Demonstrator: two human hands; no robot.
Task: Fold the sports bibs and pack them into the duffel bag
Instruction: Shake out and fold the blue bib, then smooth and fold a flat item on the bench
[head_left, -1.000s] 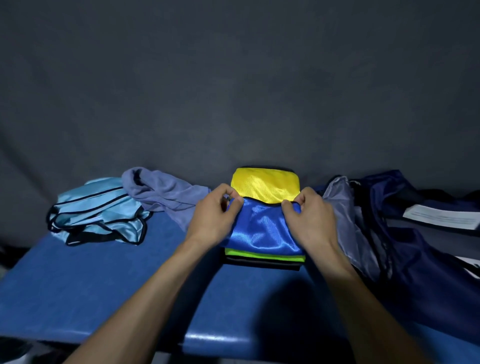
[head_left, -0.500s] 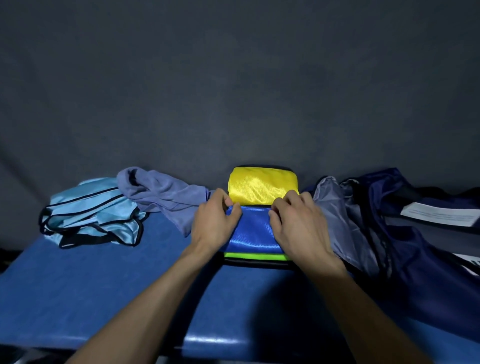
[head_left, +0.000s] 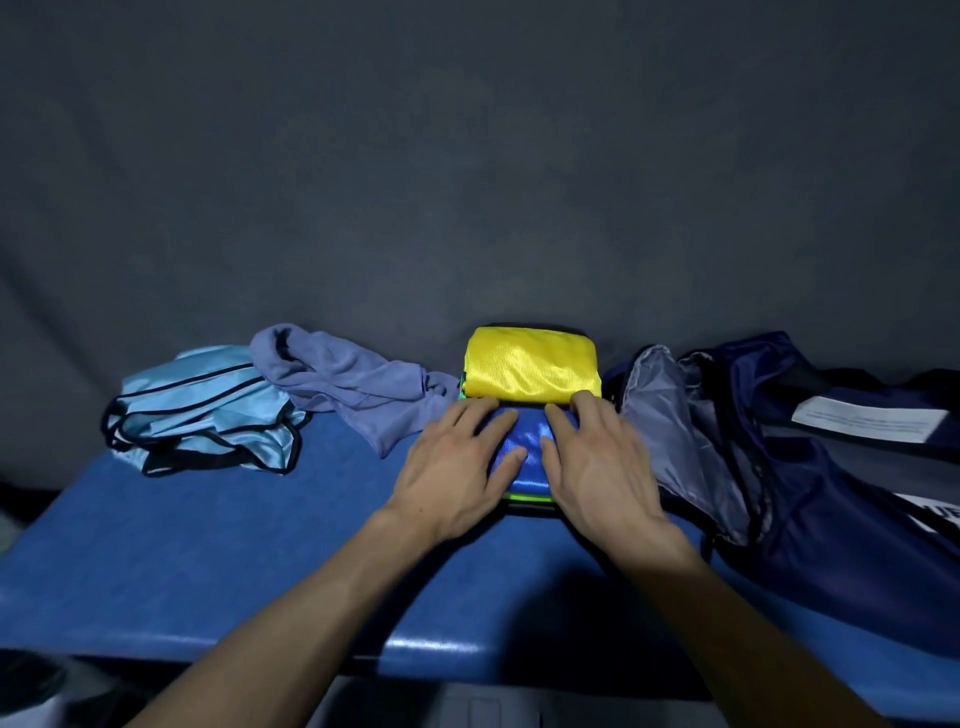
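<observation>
A folded royal-blue bib (head_left: 527, 449) lies on a small stack with a green edge (head_left: 530, 498) showing beneath it. My left hand (head_left: 457, 467) and my right hand (head_left: 597, 467) press flat on it, fingers straight. A folded yellow bib (head_left: 532, 366) sits just behind the stack. The navy duffel bag (head_left: 831, 519) lies open at the right, its grey lining (head_left: 670, 431) turned toward the stack. Unfolded at the back left are a light-blue bib with black trim (head_left: 208, 415) and a lavender bib (head_left: 353, 384).
Everything rests on a blue table (head_left: 208, 545) whose front edge runs across the bottom. A dark grey backdrop (head_left: 467, 156) hangs close behind. A white label (head_left: 872, 425) lies on the bag.
Both hands let go of the blue bib's far edge after folding it toward me. They now lie flat on the smaller folded bib.
</observation>
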